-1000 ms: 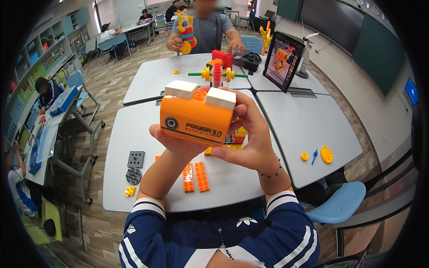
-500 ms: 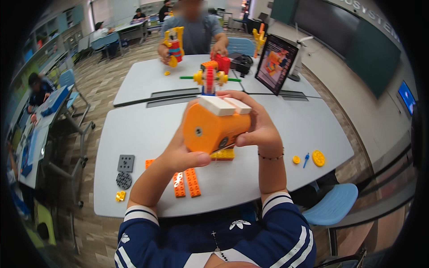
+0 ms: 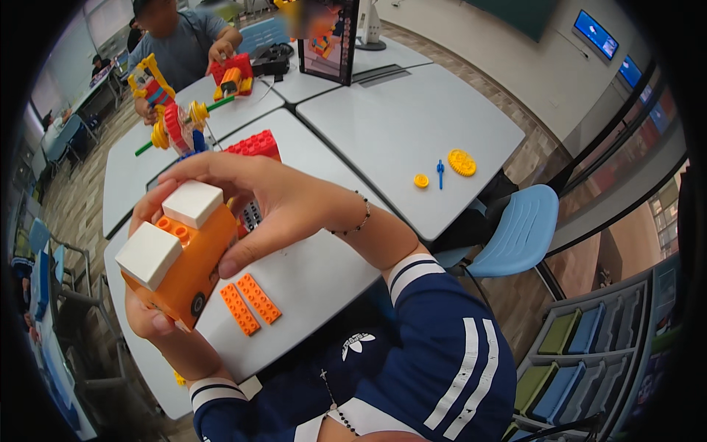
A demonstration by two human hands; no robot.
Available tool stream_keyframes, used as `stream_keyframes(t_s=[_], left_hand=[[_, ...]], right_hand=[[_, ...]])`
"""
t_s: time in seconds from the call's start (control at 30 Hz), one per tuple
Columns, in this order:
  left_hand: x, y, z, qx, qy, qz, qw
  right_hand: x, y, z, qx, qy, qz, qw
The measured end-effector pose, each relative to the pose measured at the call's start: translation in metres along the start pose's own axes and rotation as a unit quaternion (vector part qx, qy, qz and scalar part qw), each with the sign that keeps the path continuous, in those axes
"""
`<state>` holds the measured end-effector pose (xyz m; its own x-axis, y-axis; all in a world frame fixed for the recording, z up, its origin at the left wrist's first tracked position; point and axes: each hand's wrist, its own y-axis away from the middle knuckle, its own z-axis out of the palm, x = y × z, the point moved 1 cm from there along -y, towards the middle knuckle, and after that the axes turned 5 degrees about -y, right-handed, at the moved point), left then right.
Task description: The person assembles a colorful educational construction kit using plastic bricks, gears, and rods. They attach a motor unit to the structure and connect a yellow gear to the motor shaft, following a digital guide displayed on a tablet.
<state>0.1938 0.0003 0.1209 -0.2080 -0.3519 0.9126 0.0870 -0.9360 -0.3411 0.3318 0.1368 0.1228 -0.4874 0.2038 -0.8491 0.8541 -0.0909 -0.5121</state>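
Note:
Both hands hold up an orange housing over the table, with orange studs and two white bricks, a nearer white brick and a farther white brick. My right hand wraps its far and right sides, thumb along the right face. My left hand grips the lower left side; most of its fingers are hidden behind the housing. On the table below lie two orange studded plates. Beyond my right hand stands a red studded brick, partly covered, beside a built model with yellow wheels and green axle.
A co-worker across the table has a hand on a red and orange assembly. A tablet stands at the back. On the right lie a yellow gear, a small yellow wheel and a blue axle piece. A blue chair stands right.
My view has turned to the right. The orange housing is turned and tilted, so the white bricks and the studs between them now face me. Both hands keep hold of it.

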Motion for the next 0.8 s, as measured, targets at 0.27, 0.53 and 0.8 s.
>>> stream_keyframes(t_s=[0.27, 0.53, 0.8], left_hand=[[0.0, 0.033, -0.08, -0.02, -0.063, 0.147, 0.987], [0.001, 0.025, -0.08, 0.105, 0.125, 0.162, 0.973], [0.006, 0.011, -0.062, 0.072, 0.088, 0.182, 0.977]], right_hand=[[-0.033, 0.071, -0.08, 0.243, 0.216, -0.059, 0.944], [0.028, 0.248, -0.189, 0.433, 0.641, 0.401, 0.49], [0.086, 0.319, -0.198, 0.474, 0.649, 0.339, 0.49]])
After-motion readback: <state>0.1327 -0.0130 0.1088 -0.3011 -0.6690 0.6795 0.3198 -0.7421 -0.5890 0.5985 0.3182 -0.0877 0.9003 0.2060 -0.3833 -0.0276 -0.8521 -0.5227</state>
